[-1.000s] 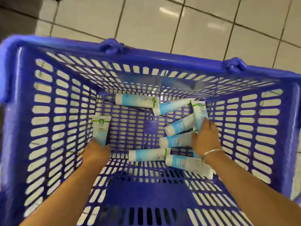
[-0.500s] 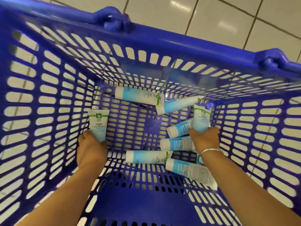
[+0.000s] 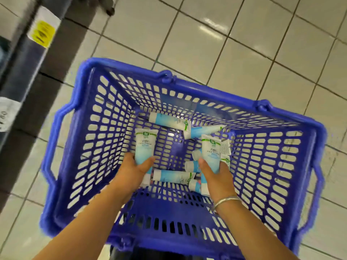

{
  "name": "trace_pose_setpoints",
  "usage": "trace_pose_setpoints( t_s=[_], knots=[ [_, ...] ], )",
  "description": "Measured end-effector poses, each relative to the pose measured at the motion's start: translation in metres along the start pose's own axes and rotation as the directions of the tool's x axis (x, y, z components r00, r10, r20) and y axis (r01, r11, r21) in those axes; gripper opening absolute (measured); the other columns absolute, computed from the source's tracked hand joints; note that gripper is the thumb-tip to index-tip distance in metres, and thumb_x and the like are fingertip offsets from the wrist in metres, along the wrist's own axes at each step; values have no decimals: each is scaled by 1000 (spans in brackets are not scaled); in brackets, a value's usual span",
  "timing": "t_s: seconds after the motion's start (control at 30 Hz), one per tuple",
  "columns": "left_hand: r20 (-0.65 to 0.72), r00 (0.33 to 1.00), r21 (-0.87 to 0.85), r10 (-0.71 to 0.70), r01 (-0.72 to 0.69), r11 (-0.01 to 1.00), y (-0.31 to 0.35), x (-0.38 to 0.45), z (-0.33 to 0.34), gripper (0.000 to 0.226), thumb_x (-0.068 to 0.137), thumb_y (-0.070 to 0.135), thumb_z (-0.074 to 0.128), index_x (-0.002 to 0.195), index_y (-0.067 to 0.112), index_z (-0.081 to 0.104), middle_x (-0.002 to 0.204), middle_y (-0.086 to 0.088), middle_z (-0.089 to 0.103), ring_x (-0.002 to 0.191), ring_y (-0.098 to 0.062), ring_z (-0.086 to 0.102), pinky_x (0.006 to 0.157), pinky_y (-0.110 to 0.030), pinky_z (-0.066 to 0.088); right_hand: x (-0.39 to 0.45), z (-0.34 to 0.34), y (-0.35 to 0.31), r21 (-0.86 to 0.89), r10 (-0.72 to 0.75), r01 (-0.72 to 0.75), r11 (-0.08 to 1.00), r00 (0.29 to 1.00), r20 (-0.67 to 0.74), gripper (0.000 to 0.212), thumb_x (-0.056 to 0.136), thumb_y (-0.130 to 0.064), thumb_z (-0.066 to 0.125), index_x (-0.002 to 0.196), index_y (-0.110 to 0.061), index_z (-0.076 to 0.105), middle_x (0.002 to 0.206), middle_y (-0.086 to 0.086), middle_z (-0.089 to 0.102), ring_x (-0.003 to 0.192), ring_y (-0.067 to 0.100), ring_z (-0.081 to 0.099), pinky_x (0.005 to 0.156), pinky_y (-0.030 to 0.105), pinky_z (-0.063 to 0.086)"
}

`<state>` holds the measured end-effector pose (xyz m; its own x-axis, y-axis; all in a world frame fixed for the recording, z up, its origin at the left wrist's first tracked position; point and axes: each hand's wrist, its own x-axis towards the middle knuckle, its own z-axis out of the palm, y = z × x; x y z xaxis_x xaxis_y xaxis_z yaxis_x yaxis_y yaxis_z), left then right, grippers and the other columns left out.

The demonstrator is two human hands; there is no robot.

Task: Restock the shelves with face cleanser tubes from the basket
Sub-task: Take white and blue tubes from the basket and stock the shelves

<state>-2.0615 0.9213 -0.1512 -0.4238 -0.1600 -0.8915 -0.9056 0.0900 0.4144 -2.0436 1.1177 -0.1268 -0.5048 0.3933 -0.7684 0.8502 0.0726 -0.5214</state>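
Head view: you reach into the blue basket (image 3: pixel 180 87), both hands inside its walls
Left hand (image 3: pixel 134 170): fingers wrapped round one tube (image 3: pixel 145 147); it could snag the basket's left wall
Right hand (image 3: pixel 217 178): clutching several tubes (image 3: pixel 211 150); overfull grip, one may slip
Loose tubes (image 3: pixel 173 175): on the basket's floor; still to fetch
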Motion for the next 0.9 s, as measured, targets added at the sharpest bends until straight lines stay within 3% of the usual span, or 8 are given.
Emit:
trace_pose_setpoints(
  t_s=[0.13,0.27,0.33,0.43,0.5,0.7,0.8,0.9],
  knots=[
    [10,998,-210,63,-59,976,44,-81,-24,16,92,29,53,92,14,59,57,2,66,44,-8,59,39,-21,46,-57,-9,-62,-30,-137,138,990,990,31,23,85,-31,62,95,-10,56,79,3,57,68,14,55,60,23,47],
    [-91,990,-282,110,-131,950,91,-162,-59,19,93,30,50,92,13,59,68,-7,62,45,-12,58,36,-19,42,-122,-16,-132,-2,-239,240,971,970,44,22,88,-29,59,96,-9,55,73,-1,53,62,9,50,45,7,38],
    [-137,978,-307,159,-195,932,111,-202,-79,18,92,31,51,92,16,61,71,-7,65,48,-12,60,42,-21,46,-157,-18,-168,26,-285,284,959,956,75,20,89,-29,57,98,-12,54,79,0,56,68,12,54,53,10,44],
    [-221,942,-320,252,-314,894,136,-261,-111,16,92,31,50,92,22,63,70,5,71,53,-4,63,52,-20,49,-212,-20,-217,61,-324,318,946,931,165,15,90,-33,55,97,-20,54,95,9,60,85,25,60,76,35,53],
    [-264,922,-351,283,-365,862,151,-298,-133,14,93,31,48,92,24,60,74,5,70,52,-1,63,52,-19,49,-249,-23,-248,106,-368,353,930,903,223,12,91,-31,53,98,-21,54,94,9,59,81,25,60,69,30,53],
    [-414,878,-577,241,-458,676,177,-418,-193,14,93,31,47,92,23,58,65,2,68,50,-10,62,56,-29,50,-366,-33,-319,195,-452,408,892,786,422,9,93,-27,49,96,-19,51,86,10,54,77,26,54,72,44,49],
    [-475,852,-659,221,-511,552,171,-487,-216,9,93,26,49,92,24,57,64,3,68,53,-11,62,46,-25,52,-426,-38,-339,209,-468,429,879,683,561,17,94,-26,48,108,-18,49,89,10,57,69,21,58,56,30,52],
    [-499,834,-710,236,-550,441,150,-555,-235,16,86,26,56,101,23,59,76,0,72,61,-12,66,55,-30,53,-484,-35,-346,203,-470,468,860,573,671,13,93,-28,50,102,-19,49,90,12,59,67,20,61,49,29,50]
  ],
)
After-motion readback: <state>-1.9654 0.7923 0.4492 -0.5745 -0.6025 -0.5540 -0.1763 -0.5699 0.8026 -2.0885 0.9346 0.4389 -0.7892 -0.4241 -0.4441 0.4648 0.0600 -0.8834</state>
